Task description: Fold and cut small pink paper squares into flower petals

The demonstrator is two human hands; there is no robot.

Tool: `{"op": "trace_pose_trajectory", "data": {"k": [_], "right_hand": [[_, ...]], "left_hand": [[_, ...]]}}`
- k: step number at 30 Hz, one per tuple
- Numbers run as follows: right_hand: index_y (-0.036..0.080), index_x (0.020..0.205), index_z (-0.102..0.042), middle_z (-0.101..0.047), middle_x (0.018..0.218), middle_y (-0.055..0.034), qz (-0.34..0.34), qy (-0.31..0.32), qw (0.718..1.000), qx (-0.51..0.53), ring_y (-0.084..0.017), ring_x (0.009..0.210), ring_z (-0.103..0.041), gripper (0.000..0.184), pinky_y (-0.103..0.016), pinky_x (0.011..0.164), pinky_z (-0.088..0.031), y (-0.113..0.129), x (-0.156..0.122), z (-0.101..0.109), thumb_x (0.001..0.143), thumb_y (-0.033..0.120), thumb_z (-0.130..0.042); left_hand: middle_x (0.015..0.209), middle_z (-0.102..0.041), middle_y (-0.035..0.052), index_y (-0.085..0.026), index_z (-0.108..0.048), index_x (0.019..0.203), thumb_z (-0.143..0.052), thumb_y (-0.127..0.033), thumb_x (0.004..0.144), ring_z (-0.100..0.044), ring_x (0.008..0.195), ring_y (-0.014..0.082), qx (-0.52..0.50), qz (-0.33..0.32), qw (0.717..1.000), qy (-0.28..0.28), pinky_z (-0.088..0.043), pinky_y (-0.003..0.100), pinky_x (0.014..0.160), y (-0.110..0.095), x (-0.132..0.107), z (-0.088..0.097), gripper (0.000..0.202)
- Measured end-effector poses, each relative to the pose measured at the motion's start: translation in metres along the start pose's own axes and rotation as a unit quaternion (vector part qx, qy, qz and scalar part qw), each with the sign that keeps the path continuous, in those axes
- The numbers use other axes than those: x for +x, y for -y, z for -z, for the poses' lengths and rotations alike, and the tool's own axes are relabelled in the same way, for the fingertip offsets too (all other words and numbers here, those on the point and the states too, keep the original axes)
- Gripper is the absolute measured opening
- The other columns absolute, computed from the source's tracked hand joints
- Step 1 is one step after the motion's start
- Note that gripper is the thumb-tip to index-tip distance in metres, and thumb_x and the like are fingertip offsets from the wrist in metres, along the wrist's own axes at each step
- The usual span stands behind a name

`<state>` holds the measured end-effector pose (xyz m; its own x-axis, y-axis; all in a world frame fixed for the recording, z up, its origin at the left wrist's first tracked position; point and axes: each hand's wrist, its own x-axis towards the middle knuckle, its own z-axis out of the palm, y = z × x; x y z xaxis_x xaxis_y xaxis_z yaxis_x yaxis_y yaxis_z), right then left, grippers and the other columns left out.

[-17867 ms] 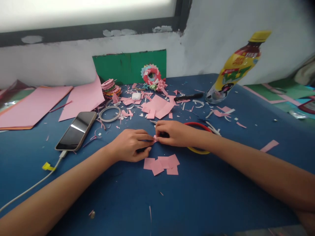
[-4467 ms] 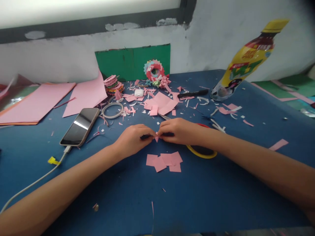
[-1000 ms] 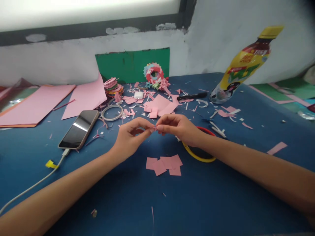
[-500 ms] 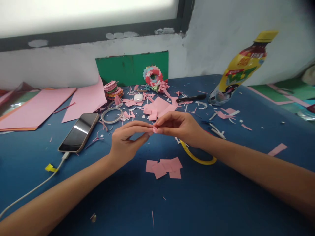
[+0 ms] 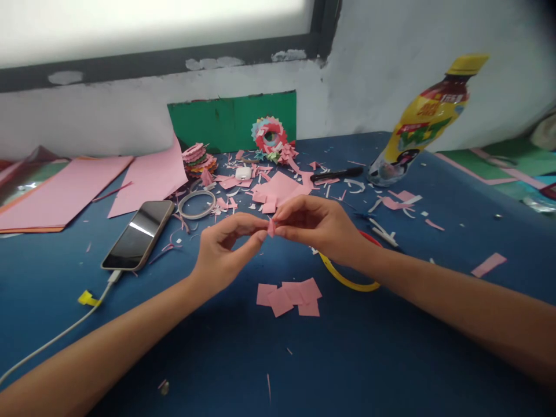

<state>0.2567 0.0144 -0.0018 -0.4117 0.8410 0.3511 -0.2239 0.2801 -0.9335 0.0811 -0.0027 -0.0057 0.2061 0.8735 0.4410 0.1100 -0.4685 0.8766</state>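
A small folded piece of pink paper (image 5: 271, 227) stands upright between my fingertips, above the middle of the table. My right hand (image 5: 319, 226) pinches it from the right with thumb and forefinger. From the left, my left hand (image 5: 228, 243) has its thumb and forefinger tips close together at the paper's edge, closed on it. Below my hands, several pink paper squares (image 5: 281, 302) lie overlapping on the blue table. Under my right wrist is a yellow and red ring (image 5: 350, 282), partly hidden by the forearm.
A phone (image 5: 139, 236) with a white cable lies left, beside a tape ring (image 5: 197, 205) and pink sheets (image 5: 65, 191). Paper scraps, a white case (image 5: 243, 173) and a black pen-like tool (image 5: 336, 174) lie behind my hands. A bottle (image 5: 423, 124) stands at right; a paper wreath (image 5: 269, 135) is at the back.
The folded pink paper has turned more upright and shows more of itself. My left fingertips have drawn slightly back from it, while my right hand keeps its pinch.
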Motion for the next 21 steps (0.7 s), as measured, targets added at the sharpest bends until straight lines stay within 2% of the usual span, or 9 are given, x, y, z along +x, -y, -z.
{"op": "trace_pose_trajectory", "data": {"k": [2,5,10,15,21], "right_hand": [[0.018,0.079,-0.058,-0.064,0.078,0.0004,-0.012,-0.005,1.000,-0.010,-0.013,0.076,-0.063,0.014,-0.029,0.074,-0.052,-0.0003,-0.0006,-0.0002,0.070,0.021,-0.068],[0.019,0.079,-0.057,-0.063,0.077,0.0011,-0.033,-0.017,0.999,-0.023,-0.012,0.074,-0.062,0.016,-0.027,0.070,-0.052,-0.0012,-0.0005,-0.0001,0.068,0.021,-0.069],[0.018,0.081,-0.057,-0.062,0.077,0.0017,-0.055,-0.010,0.998,-0.010,-0.010,0.071,-0.061,0.017,-0.024,0.067,-0.050,-0.0012,0.0006,0.0001,0.068,0.020,-0.068],[0.017,0.080,-0.056,-0.061,0.071,0.0020,-0.089,-0.016,0.996,-0.003,-0.010,0.065,-0.059,0.018,-0.024,0.062,-0.050,-0.0004,0.0003,-0.0010,0.068,0.021,-0.068],[0.017,0.080,-0.056,-0.060,0.074,0.0015,-0.071,-0.017,0.997,-0.018,-0.010,0.069,-0.060,0.013,-0.024,0.065,-0.050,-0.0012,-0.0026,-0.0027,0.070,0.019,-0.065]], "left_hand": [[0.078,-0.068,0.0015,-0.019,-0.066,0.082,-0.066,-0.021,0.072,-0.062,0.070,0.0124,-0.030,0.065,0.997,0.010,-0.051,0.023,0.064,-0.0020,0.0001,-0.0012,0.010],[0.072,-0.068,0.0012,-0.018,-0.066,0.079,-0.068,-0.022,0.070,-0.063,0.066,0.0123,-0.051,0.106,0.993,0.010,-0.051,0.022,0.061,-0.0033,0.0009,-0.0023,0.011],[0.068,-0.067,-0.0001,-0.018,-0.068,0.073,-0.068,-0.020,0.069,-0.062,0.063,0.0115,-0.047,0.107,0.993,0.000,-0.051,0.021,0.059,-0.0037,0.0015,-0.0028,0.005],[0.072,-0.068,0.0009,-0.018,-0.067,0.074,-0.066,-0.022,0.071,-0.063,0.066,0.0130,-0.034,0.104,0.994,0.011,-0.052,0.023,0.062,-0.0048,0.0006,-0.0039,0.005],[0.074,-0.069,-0.0001,-0.018,-0.066,0.076,-0.071,-0.019,0.067,-0.064,0.068,0.0126,-0.064,0.122,0.990,0.017,-0.053,0.022,0.065,-0.0040,-0.0014,-0.0065,0.010]]}}
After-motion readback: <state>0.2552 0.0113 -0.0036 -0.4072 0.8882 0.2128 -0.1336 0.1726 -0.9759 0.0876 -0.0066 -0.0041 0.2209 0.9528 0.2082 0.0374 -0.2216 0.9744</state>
